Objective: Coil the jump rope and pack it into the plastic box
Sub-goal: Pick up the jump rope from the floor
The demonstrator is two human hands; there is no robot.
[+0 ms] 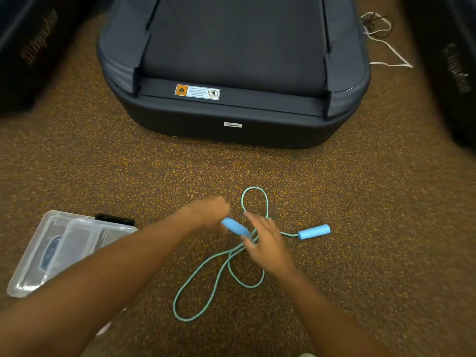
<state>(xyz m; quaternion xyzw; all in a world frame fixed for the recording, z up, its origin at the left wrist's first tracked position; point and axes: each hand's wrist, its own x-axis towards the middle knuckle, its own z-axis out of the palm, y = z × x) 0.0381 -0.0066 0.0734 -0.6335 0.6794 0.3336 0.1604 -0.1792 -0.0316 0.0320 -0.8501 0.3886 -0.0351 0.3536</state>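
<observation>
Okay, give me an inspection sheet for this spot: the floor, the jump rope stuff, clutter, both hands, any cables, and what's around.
Surface: speckled brown floor, rope lying on it.
Job's things: teal rope in loose loops, not yet coiled; one blue handle in hand, second blue handle on the floor to the right; clear plastic box at left, something dark inside.
Clutter: nothing seen.
Hands: left hand grips the handle; right hand on the rope where strands cross, grip unclear.
Cables: white cord and dark cord at upper right.
Surroundings: treadmill ahead; dark machines on both sides.
</observation>
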